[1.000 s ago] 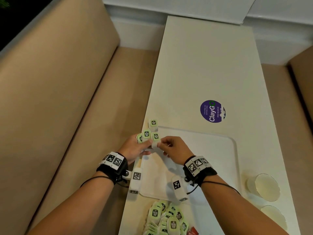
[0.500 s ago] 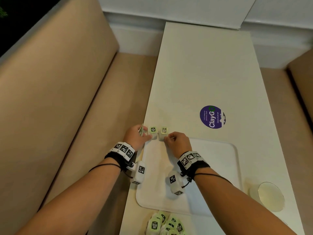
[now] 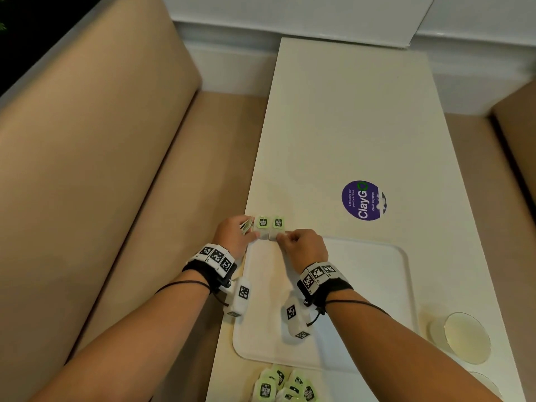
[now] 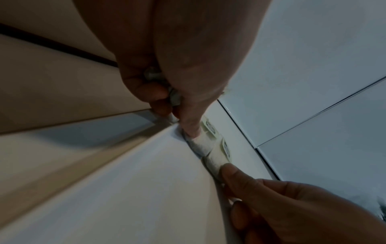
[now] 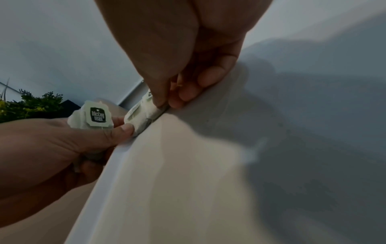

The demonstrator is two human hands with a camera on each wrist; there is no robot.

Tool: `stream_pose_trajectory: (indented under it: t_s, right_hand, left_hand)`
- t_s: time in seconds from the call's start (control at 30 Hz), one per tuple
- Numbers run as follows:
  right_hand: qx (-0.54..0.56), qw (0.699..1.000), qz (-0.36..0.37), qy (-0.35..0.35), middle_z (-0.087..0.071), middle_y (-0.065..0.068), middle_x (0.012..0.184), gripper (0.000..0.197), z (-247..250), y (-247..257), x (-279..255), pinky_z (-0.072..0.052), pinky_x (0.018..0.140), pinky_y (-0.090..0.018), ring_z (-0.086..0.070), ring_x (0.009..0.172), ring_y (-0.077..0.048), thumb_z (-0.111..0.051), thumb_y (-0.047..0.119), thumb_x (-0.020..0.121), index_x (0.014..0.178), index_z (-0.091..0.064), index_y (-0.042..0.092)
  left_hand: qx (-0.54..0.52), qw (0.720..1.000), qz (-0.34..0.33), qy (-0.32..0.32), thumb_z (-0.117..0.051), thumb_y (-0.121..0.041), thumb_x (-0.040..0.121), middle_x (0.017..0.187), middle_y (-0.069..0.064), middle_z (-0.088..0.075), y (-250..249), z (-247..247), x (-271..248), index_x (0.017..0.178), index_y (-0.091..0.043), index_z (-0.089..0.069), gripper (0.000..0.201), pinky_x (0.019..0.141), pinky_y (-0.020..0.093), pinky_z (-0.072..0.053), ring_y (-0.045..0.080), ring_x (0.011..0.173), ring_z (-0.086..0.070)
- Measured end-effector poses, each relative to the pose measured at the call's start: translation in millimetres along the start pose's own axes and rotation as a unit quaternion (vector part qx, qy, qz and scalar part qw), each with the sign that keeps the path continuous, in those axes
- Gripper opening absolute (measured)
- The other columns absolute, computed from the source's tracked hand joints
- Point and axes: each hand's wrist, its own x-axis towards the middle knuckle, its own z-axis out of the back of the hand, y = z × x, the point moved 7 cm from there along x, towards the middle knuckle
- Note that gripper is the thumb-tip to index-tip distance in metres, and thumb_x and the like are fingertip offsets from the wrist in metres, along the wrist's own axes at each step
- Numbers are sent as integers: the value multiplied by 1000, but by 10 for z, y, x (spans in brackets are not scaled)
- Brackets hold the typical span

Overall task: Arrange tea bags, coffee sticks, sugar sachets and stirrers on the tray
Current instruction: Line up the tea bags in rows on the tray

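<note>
A white tray (image 3: 362,285) lies on the long table. Two tea bags with green tags lie side by side at the tray's far left corner, the left tea bag (image 3: 262,226) and the right tea bag (image 3: 278,226). My left hand (image 3: 235,235) holds more tea bags (image 5: 94,117) in its curled fingers while its thumb presses the left bag. My right hand (image 3: 301,246) pinches the near end of the right tea bag (image 5: 144,109) against the tray rim. A pile of several tea bags (image 3: 281,385) lies near the table's front edge.
The cream table (image 3: 348,117) carries a round purple sticker (image 3: 364,200). Two pale paper cups (image 3: 464,338) stand right of the tray. A tan bench seat (image 3: 87,169) runs along the left, another at the far right. A green plant (image 5: 31,105) shows in the right wrist view.
Both hands moved away from me to the tray's far left corner. Two tea bags that were held up in the air now lie flat there.
</note>
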Motion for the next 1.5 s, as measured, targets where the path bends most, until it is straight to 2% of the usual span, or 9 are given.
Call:
stream_pose_trajectory:
  t_s: [0.3,0.37,0.47,0.6,0.7,0.9,1.1,1.3,1.5]
  right_hand:
    - [33,999,-5,17,-65,3,62,48,12,-7,-50,-46,57,-27,-61,62,-21,-64,55,89,60,-63,17]
    - [59,998,-9,13,-55,1,51,56,41,-27,-89,-40,53,-27,-50,52,-21,-64,54,89,58,-63,8]
    - [57,998,-5,21,-54,-7,52,56,53,-45,-146,-43,55,-30,-47,53,-25,-63,53,90,59,-61,6]
    - [60,997,21,45,-72,0,74,32,42,-35,-292,-55,74,-33,-67,75,-19,-63,43,92,70,-69,21]
    - [104,992,40,53,-75,4,85,18,40,-25,-411,-54,82,-30,-69,84,-13,-66,39,93,88,-75,23]
    - [198,974,76,80,-75,2,80,24,2,116,-673,-60,67,-31,-69,64,-9,-66,40,95,107,-72,20]
    - [209,968,103,89,-70,0,71,26,10,187,-821,-56,55,-27,-65,58,-11,-66,37,96,84,-70,14]
    - [163,981,84,62,-71,4,75,20,142,45,-646,-54,61,-26,-66,57,-6,-66,34,97,93,-72,16]
    - [122,992,25,4,-74,-1,80,20,366,-248,-258,-57,77,-36,-71,77,-22,-68,33,95,88,-75,16]
  left_hand:
    - [-35,998,33,37,-75,-18,88,105,3,-69,52,66,-48,123,-15,-66,36,87,24,-47,19,95,-63]
    - [-36,997,38,60,-68,-11,89,87,-4,-67,54,100,-87,97,-22,-66,14,74,18,-45,17,84,-60]
    - [-44,993,54,96,-59,-6,86,64,-11,-56,71,160,-176,73,-21,-60,20,60,22,-40,12,63,-48]
    - [-127,979,61,148,-57,4,93,97,3,-71,71,209,-306,109,-6,-67,22,65,25,-52,14,75,-61]
    - [-151,973,33,173,-54,-3,100,91,5,-71,-39,232,-437,115,-4,-64,18,62,18,-52,8,65,-62]
    - [-186,960,26,207,-57,-12,101,95,10,-71,-154,129,-667,114,-5,-63,17,68,23,-55,20,84,-65]
    - [-206,961,10,185,-63,-11,97,92,1,-74,-240,26,-806,104,-13,-64,8,67,24,-57,14,83,-70]
    - [-222,960,73,156,-65,-10,95,101,17,-72,-118,-47,-765,114,-8,-61,20,62,25,-57,20,80,-70]
    - [-227,955,111,154,-64,-5,94,107,19,-72,-27,-66,-635,119,-5,-58,26,69,30,-60,21,80,-70]
